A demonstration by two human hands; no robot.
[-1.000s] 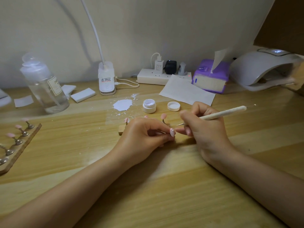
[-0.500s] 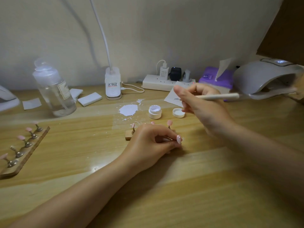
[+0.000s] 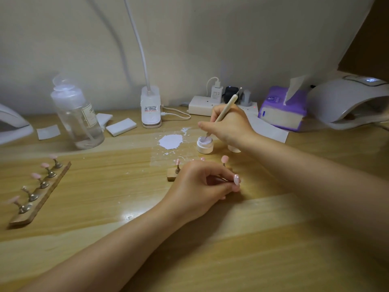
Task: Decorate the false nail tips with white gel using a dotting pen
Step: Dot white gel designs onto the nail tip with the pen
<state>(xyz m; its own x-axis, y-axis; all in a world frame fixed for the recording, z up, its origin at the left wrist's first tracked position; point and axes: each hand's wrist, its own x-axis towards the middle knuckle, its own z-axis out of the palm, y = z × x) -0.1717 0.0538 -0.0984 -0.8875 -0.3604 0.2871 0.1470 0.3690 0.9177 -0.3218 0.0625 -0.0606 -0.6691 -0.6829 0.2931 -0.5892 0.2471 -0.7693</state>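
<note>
My right hand [image 3: 229, 125] has swung the dotting pen [image 3: 223, 114], pinched in curled fingers, away from the nail tip [image 3: 236, 179] into the gel pot [image 3: 204, 145] at centre frame; I reckon it's reloading; left hand [image 3: 202, 186] pinches that tip's stand.

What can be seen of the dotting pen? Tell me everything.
The dotting pen is a slim, pale wood-looking stick with thin metal tips at both ends. The right hand grips it, tilted, upper end toward the wall. Its lower tip dips into the open white gel jar on the wooden table.
</note>
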